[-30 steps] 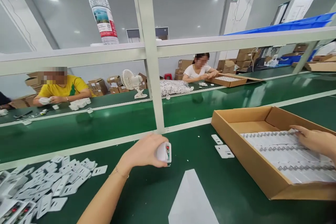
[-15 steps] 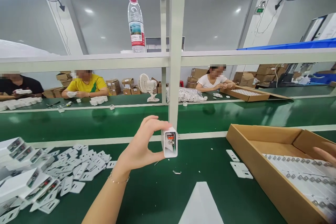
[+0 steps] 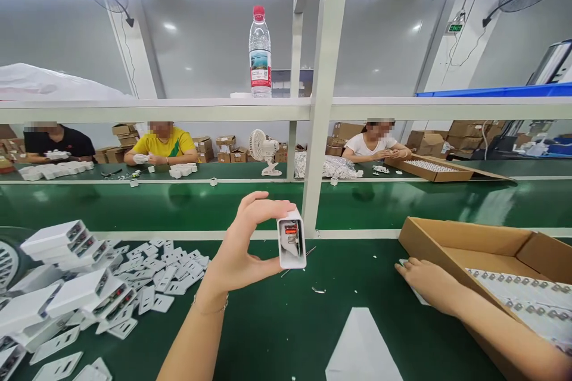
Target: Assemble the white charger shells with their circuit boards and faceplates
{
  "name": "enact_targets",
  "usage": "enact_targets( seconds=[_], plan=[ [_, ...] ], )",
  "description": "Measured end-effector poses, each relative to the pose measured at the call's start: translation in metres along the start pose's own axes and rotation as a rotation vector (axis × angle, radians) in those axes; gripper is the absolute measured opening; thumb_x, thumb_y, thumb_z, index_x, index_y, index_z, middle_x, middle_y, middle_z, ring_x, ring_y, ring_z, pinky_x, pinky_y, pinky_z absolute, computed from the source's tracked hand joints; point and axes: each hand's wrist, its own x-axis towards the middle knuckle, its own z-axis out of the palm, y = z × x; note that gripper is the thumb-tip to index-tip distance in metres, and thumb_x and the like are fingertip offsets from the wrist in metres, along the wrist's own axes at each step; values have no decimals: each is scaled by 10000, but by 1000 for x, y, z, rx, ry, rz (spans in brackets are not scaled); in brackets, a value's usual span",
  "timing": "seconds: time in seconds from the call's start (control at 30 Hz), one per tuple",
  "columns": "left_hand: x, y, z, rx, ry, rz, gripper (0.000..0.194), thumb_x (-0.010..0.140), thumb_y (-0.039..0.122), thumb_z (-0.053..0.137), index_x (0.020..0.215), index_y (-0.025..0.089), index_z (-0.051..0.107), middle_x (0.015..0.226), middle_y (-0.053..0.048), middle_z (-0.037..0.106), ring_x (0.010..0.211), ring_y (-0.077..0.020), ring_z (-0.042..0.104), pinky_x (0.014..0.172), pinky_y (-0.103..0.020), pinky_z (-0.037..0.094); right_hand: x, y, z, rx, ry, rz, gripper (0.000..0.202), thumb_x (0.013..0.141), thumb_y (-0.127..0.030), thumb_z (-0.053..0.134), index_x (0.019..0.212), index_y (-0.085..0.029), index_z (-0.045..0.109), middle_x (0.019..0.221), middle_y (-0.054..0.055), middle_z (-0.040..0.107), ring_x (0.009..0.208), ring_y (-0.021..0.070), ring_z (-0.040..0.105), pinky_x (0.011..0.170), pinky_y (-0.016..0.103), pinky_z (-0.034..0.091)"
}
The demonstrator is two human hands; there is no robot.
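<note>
My left hand [image 3: 245,250] grips a white charger housing [image 3: 283,245] between thumb and fingers, raised above the bench. Its open end faces me, with a red USB port and some metal parts inside. At the right, my right hand [image 3: 426,286] reaches down over the small white face plates [image 3: 420,297] beside the cardboard box; its fingers are stretched out and cover most of them. Loose white face plates [image 3: 172,271] lie spread at the left. Next to them, several white charger housings [image 3: 84,292] are piled up, circuit parts showing in their open ends.
The cardboard box [image 3: 487,232] at the right holds rows of white pieces with metal prongs. A white tapered piece [image 3: 361,345] lies at the front. A pale post [image 3: 326,89] and shelf beam stand ahead. Across the green belt [image 3: 250,205], several people work.
My right hand has moved left out of the cardboard box and down to the small face plates beside it. My left hand still holds the charger housing up; the view has shifted slightly left.
</note>
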Motion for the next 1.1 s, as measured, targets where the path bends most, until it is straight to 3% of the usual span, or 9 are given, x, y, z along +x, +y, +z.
enact_targets(
  seconds=[0.1,0.23,0.37,0.5,0.63,0.73,0.9,1.0,1.1],
  plan=[
    [-1,5,-14,-3,46,22,580,841,226,852,1316,253,521,1272,-103,705,1203,-275,684,1208,-552,371,-2,-10,13,-61,-157,-17,579,485,188,600,923,-131,808,956,224,778,932,386,768,794,425,653],
    [-3,11,-28,-23,93,48,598,820,200,868,1307,246,525,1256,-94,708,1188,-275,691,1217,-558,357,0,-10,10,-98,-262,10,575,578,193,558,999,-117,797,931,197,776,926,356,776,850,423,636],
    [-5,10,-39,-3,125,110,625,807,205,884,1317,229,524,1248,-106,713,1171,-278,701,1203,-539,383,3,-11,3,-86,-278,79,641,577,196,545,1109,-86,766,1077,235,750,982,389,763,877,466,612],
    [-9,7,-49,0,156,127,660,790,177,893,1333,214,519,1263,-113,706,1181,-272,695,1205,-514,389,8,-17,-11,11,-214,158,422,646,126,549,925,-104,765,1048,232,739,887,384,770,803,455,600],
    [-12,6,-56,-39,182,129,657,789,164,893,1330,207,522,1274,-109,698,1190,-256,683,1218,-497,367,17,-29,-35,239,-76,220,195,724,-8,573,699,-163,690,841,157,730,755,341,750,698,400,566],
    [-12,6,-59,-65,188,136,654,794,155,886,1332,195,517,1281,-113,690,1202,-249,673,1226,-489,353,28,-48,-57,497,68,245,142,831,-233,610,719,-208,693,785,93,722,672,282,697,647,374,534],
    [-12,7,-59,-95,179,143,651,801,144,879,1336,195,513,1293,-110,679,1213,-249,663,1231,-502,342,62,-100,-95,1019,428,357,455,828,-639,691,924,-196,731,748,66,709,660,238,671,646,360,566],
    [-12,6,-57,-126,159,136,640,814,145,867,1343,201,512,1308,-106,673,1224,-246,656,1235,-502,340,89,-134,-127,1326,692,394,507,817,-706,685,923,-210,677,831,51,698,692,198,668,638,336,589],
    [-12,4,-52,-121,125,117,647,815,143,866,1349,210,507,1321,-100,669,1247,-241,643,1241,-487,335,107,-168,-170,1573,855,331,463,798,-670,743,901,-225,669,833,24,672,672,158,640,527,258,544]
  ],
)
